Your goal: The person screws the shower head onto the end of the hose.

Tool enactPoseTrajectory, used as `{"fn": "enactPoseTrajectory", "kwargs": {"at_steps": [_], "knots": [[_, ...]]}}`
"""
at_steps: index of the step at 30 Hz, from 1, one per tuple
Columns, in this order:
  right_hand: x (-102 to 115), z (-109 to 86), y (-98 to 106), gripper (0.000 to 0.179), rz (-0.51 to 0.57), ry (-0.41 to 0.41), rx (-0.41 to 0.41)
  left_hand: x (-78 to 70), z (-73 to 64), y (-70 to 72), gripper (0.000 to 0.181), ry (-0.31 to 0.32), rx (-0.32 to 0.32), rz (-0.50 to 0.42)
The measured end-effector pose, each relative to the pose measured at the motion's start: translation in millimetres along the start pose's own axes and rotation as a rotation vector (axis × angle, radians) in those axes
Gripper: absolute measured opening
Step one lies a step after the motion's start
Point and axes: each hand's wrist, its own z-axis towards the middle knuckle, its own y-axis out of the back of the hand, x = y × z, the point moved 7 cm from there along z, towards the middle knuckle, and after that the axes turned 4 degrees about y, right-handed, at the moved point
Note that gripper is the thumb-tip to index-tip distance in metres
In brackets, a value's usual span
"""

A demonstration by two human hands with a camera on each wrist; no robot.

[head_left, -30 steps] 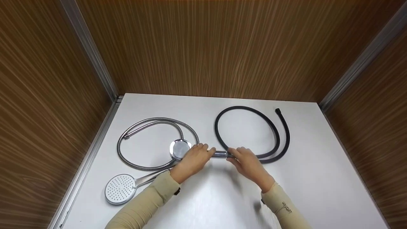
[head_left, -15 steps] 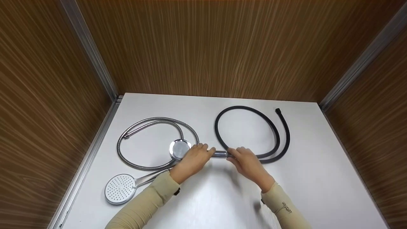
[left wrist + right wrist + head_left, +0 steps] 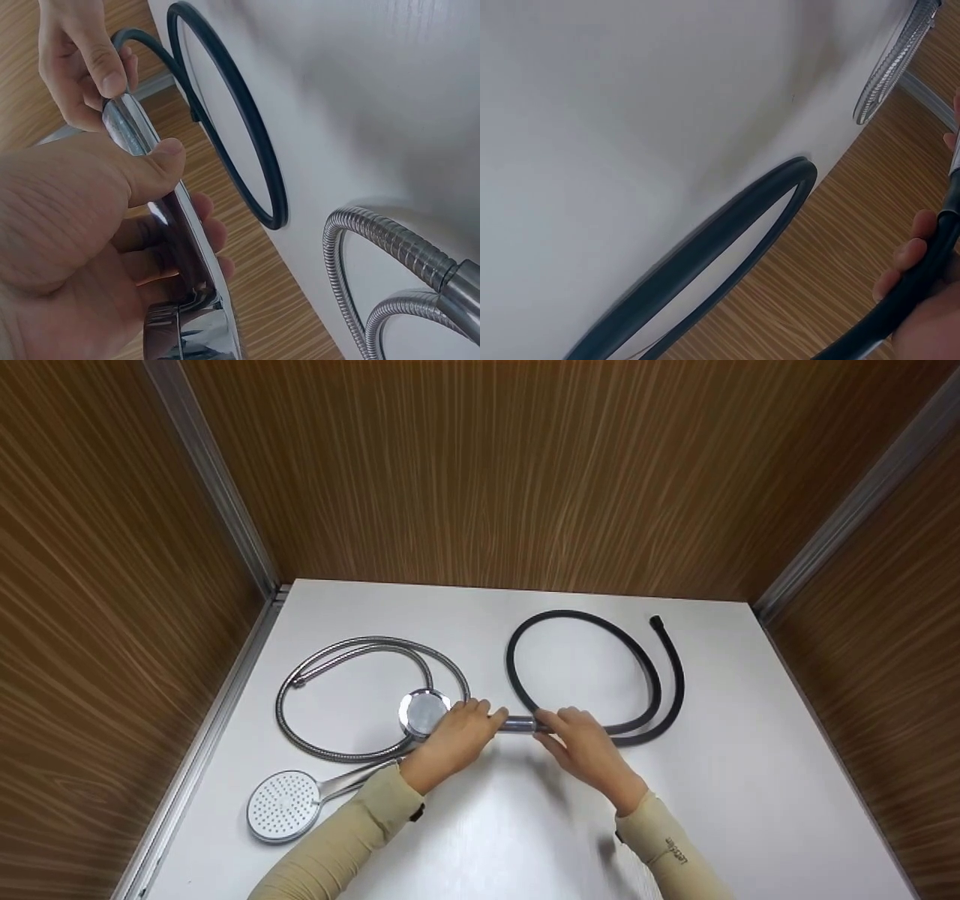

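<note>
My left hand grips the handle of a chrome shower head, its fingers wrapped underneath and thumb along the top. The round head points left in the head view. At the handle's right end, my right hand pinches the end of a black shower hose, which meets the handle there. Whether the two are threaded together cannot be made out. The rest of the black hose lies in a loop on the white table. In the left wrist view, the right hand's thumb sits at the handle's end.
Left of the hands lies a coiled metal hose. A second shower head rests face up at the front left, its handle partly under my left forearm. Wood-grain panels enclose the white table at the back and sides.
</note>
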Motion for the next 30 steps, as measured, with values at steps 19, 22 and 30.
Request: {"fn": "enactPoseTrajectory", "kwargs": {"at_steps": [19, 22, 30], "knots": [[1.4, 1.5, 2.0, 0.027, 0.018, -0.007, 0.013, 1.0, 0.2, 4.7, 0.026, 0.011, 0.009, -0.019], [0.7, 2.0, 0.8, 0.026, 0.015, -0.016, 0.026, 1.2, 0.1, 5.8, 0.025, 0.009, 0.005, -0.014], [1.2, 3.7, 0.7, 0.023, 0.009, -0.036, 0.050, 1.3, 0.3, 5.3, 0.026, 0.004, 0.004, -0.006]]}}
